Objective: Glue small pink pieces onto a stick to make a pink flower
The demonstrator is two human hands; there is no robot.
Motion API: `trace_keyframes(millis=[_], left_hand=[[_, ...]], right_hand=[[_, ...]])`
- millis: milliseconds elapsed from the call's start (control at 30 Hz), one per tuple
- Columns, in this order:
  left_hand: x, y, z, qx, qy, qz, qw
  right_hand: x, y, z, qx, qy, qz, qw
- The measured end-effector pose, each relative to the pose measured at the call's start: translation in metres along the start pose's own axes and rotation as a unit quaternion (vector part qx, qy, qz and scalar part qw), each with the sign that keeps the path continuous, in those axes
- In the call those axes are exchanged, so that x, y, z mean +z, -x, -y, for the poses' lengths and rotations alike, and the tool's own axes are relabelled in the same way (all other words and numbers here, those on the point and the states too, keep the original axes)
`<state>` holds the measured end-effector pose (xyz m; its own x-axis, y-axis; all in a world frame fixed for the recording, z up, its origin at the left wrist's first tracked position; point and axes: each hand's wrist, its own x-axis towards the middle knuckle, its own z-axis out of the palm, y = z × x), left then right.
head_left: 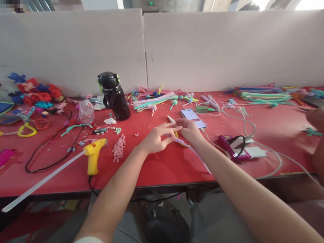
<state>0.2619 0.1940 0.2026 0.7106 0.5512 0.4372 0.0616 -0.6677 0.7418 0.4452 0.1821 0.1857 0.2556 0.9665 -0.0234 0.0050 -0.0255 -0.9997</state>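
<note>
My left hand [157,138] lies on the red table [162,168] with its fingers stretched forward, resting on a pale pink pipe cleaner [194,153]. My right hand [189,130] is closed over yellow-handled scissors [174,123], whose blades poke out toward the far left. The pipe cleaner runs from under both hands back toward the table's front edge. A phone [192,117] with a lit screen lies just beyond my right hand.
A yellow glue gun [94,156] with a long glue stick lies front left, near a pink pile of cut pieces [118,148]. A black bottle [114,96], bundles of pipe cleaners [152,99], a cabled magenta device [233,146] and another person's hand [316,118] surround me.
</note>
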Motion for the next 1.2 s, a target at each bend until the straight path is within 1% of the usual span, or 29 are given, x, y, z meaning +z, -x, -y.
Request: trace_keyframes(millis=[200, 333, 467, 533, 667, 733, 833, 933, 1033, 1133, 1200], left_hand=[[0.003, 0.001, 0.0, 0.046, -0.115, 0.01, 0.992], [0.007, 0.001, -0.002, 0.074, -0.129, 0.005, 0.989], [0.011, 0.001, 0.0, 0.06, -0.15, 0.013, 0.987], [0.01, 0.0, 0.002, 0.046, -0.167, 0.015, 0.985], [0.003, -0.001, 0.012, 0.006, -0.188, 0.0, 0.982], [-0.003, 0.0, 0.019, -0.011, -0.178, -0.028, 0.984], [-0.011, 0.001, 0.027, -0.02, -0.13, -0.068, 0.989], [-0.015, 0.002, 0.024, -0.014, -0.078, -0.079, 0.994], [-0.014, 0.003, 0.012, -0.003, -0.022, -0.061, 0.998], [-0.006, 0.002, 0.0, 0.005, 0.013, -0.019, 1.0], [0.0, 0.0, -0.001, 0.021, 0.011, 0.009, 1.0]], right_hand=[[-0.002, 0.002, 0.001, 0.037, -0.066, 0.005, 0.997], [-0.004, 0.002, 0.003, 0.065, -0.123, 0.008, 0.99], [-0.002, 0.0, 0.002, 0.06, -0.127, 0.022, 0.99], [0.0, 0.0, 0.001, 0.058, -0.118, 0.018, 0.991], [0.002, 0.004, 0.004, 0.074, -0.13, 0.022, 0.989], [0.001, 0.007, 0.007, 0.077, -0.135, 0.034, 0.987], [-0.001, 0.011, 0.012, 0.062, -0.125, 0.046, 0.989], [-0.004, 0.011, 0.014, 0.054, -0.112, 0.046, 0.991], [-0.006, 0.008, 0.011, 0.045, -0.096, 0.054, 0.993], [-0.006, 0.004, 0.007, 0.035, -0.084, 0.053, 0.994], [-0.006, 0.002, 0.004, 0.042, -0.08, 0.044, 0.995]])
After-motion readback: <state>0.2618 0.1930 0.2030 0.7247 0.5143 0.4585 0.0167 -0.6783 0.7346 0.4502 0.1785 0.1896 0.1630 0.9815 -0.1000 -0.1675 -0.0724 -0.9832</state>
